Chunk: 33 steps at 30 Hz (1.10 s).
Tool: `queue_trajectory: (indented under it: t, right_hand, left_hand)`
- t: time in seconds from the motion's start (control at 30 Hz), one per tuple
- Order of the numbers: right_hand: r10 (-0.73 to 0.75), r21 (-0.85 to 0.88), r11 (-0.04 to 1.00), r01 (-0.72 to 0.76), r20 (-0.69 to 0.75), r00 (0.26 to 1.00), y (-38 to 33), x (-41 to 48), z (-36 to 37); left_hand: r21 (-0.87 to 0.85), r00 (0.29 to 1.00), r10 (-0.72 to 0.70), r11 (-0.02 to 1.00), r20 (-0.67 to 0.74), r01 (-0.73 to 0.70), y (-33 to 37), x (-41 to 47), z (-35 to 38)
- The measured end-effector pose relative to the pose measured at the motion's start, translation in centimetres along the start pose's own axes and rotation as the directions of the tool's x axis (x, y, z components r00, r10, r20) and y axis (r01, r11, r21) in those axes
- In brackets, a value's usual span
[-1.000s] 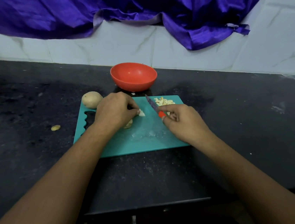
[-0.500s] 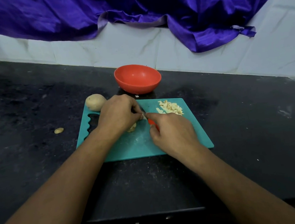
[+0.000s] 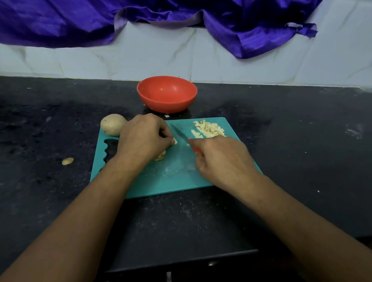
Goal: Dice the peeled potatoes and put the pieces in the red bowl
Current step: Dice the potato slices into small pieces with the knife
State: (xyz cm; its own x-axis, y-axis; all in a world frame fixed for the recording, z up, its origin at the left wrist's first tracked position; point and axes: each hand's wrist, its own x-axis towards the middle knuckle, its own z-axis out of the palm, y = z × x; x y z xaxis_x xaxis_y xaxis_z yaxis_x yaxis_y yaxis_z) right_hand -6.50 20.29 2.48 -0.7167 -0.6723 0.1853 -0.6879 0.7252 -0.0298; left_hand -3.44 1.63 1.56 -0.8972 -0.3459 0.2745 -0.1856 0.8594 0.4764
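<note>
Head view. Step in hand: dicing, mid-potato. Your left hand [image 3: 144,137] was curled over a pale, part-cut potato [image 3: 160,155], fingertips pinching its cut end down on the flat teal plastic cutting board [image 3: 173,177]. Most of that potato was hidden under your palm. Your right hand [image 3: 222,160] was wrapped around the red handle of a small dark-bladed knife [image 3: 179,134]. The blade pointed away from you and sat just right of your left fingertips, close to the cut end. Whether the edge was touching the board could not be told.

A loose heap of pale diced potato pieces [image 3: 208,130] lay just beyond your right hand's knuckles, on the board's far corner. The round red plastic bowl [image 3: 169,106] stood off the board, beyond both hands and between them; no dice showed in it. A whole peeled potato [image 3: 113,124] sat just beyond and left of your left hand, at the board's far edge. A small potato scrap [image 3: 67,161] lay well left of that hand on the black stone counter [image 3: 39,125].

Judged early in the task. The next move called for a clean downward cut beside your left fingertips, knuckles tucked back. One potato awaited cutting, and the heap awaited the bowl.
</note>
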Motion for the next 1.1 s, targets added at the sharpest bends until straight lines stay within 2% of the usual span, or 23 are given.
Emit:
queue_trajectory:
  t: [0.1,0.23,0.3,0.6,0.87,1.1]
  right_hand:
    - [0.083,0.054,0.995,-0.083,-0.002,0.997,1.4,0.0,-0.1]
    - [0.149,0.322,0.936,-0.143,0.006,0.989,2.2,0.2,0.1]
    - [0.163,0.362,0.922,-0.136,-0.043,0.986,2.2,0.2,0.3]
    - [0.068,0.220,0.974,-0.059,-0.034,0.997,-1.4,1.0,0.6]
    - [0.053,0.165,0.985,-0.044,-0.047,0.997,-2.1,1.4,0.9]
    - [-0.029,0.054,0.998,0.031,-0.038,0.999,-2.3,1.4,0.5]
  left_hand:
    - [-0.007,1.000,-0.007,1.000,0.004,0.007,0.0,0.0,0.0]
    - [-0.074,0.999,-0.031,0.997,0.037,0.033,-0.5,0.3,-0.2]
    - [-0.130,0.998,-0.053,0.990,0.044,0.059,-0.8,0.4,-0.5]
    - [-0.154,0.996,-0.082,0.984,0.039,0.087,-1.1,0.7,-0.4]
    - [-0.157,0.993,-0.117,0.981,0.001,0.116,-0.9,0.7,-0.1]
    - [-0.134,0.994,-0.110,0.985,-0.018,0.107,-0.7,0.5,0.1]
